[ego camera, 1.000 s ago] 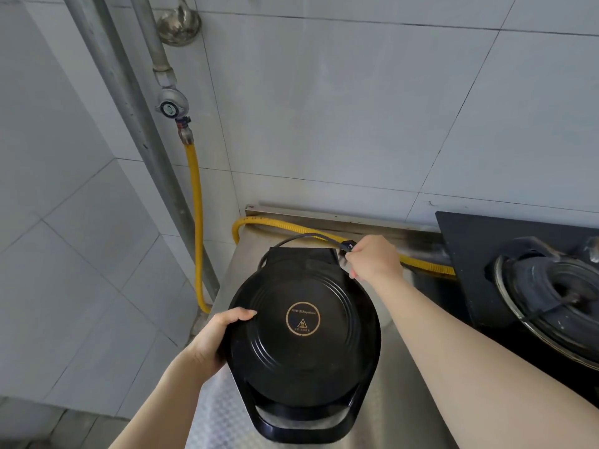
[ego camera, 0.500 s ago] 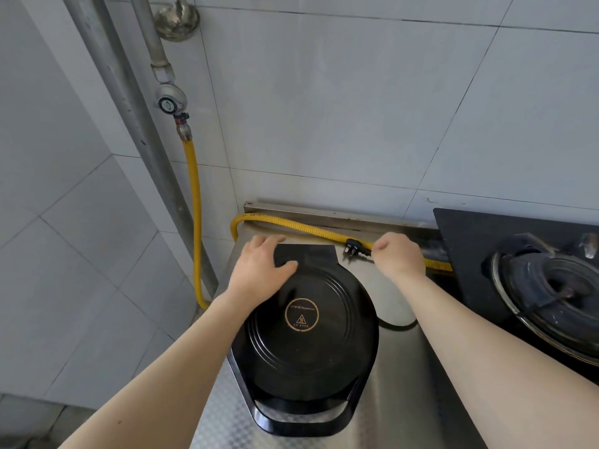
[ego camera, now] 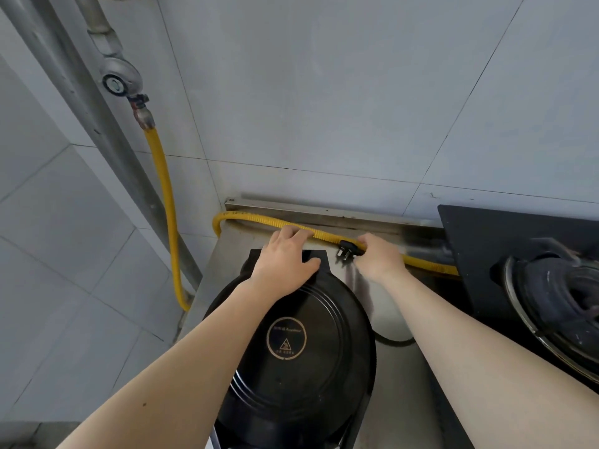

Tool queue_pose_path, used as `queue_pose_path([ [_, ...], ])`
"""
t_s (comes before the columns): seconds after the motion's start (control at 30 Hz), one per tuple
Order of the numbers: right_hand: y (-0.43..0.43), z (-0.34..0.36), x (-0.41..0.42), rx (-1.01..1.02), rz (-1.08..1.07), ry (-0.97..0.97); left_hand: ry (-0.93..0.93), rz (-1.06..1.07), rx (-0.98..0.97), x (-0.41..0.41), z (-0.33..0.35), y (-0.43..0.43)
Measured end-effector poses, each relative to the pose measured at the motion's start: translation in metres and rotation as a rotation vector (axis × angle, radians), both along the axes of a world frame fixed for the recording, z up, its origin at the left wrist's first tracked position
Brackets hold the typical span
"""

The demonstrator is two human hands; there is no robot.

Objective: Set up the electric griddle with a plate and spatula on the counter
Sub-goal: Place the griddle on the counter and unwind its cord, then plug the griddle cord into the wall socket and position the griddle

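So the round black electric griddle with its lid closed (ego camera: 291, 345) is sitting on the stainless steel counter (ego camera: 398, 384), at the left end of it, with the squarish hinge block at the back pointing toward the wall. There's a gold ring logo with a little hot-surface triangle in the middle of the lid.

Both of the person's hands are up at the back of it. The left hand (ego camera: 285, 257) lies palm down on the hinge block, thumb spread out to the side across the black plastic, fingers fairly straight and reaching over the rear edge. The fingertips overlap the yellow corrugated gas hose (ego camera: 165, 202) in this view, but I can't tell if they actually touch it.

The right hand (ego camera: 379, 259) is just right of that, fingers curled in and pinching the black power plug (ego camera: 348, 249), whose metal prongs stick out toward the lower left. The plug is held right in front of the hose. A bit of thin black power cord (ego camera: 393, 340) loops on the counter beside the griddle, under the right forearm.

The hose hangs from a grey metal gas valve (ego camera: 118, 79) on the pipe at the upper left, drops below the counter's left edge, then runs along the back of the counter toward the black glass gas stove (ego camera: 486, 247) on the right. The wall behind is white tile (ego camera: 324, 108).
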State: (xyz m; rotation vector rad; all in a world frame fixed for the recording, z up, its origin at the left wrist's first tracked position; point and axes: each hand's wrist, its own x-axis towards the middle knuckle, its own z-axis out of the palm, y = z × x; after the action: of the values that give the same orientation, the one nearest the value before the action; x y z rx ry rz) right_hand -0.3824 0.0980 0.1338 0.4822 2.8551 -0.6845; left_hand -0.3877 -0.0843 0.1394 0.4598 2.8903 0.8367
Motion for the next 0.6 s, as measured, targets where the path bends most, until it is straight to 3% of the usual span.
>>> queue_pose_path([
  [0.1, -0.004, -0.012, -0.003, 0.015, 0.031, -0.031, 0.004, -0.01, 0.006, -0.002, -0.004, 0.003],
  [0.3, 0.005, -0.029, 0.004, 0.255, -0.019, -0.111, -0.035, -0.002, 0.001, -0.006, -0.006, 0.001],
  [0.43, 0.017, -0.019, 0.004, 0.053, -0.108, -0.144, -0.023, -0.005, 0.007, -0.007, 0.001, -0.001],
  [0.6, 0.037, 0.04, -0.01, -0.366, -0.246, 0.042, 0.046, -0.016, 0.029, -0.011, 0.036, 0.006],
])
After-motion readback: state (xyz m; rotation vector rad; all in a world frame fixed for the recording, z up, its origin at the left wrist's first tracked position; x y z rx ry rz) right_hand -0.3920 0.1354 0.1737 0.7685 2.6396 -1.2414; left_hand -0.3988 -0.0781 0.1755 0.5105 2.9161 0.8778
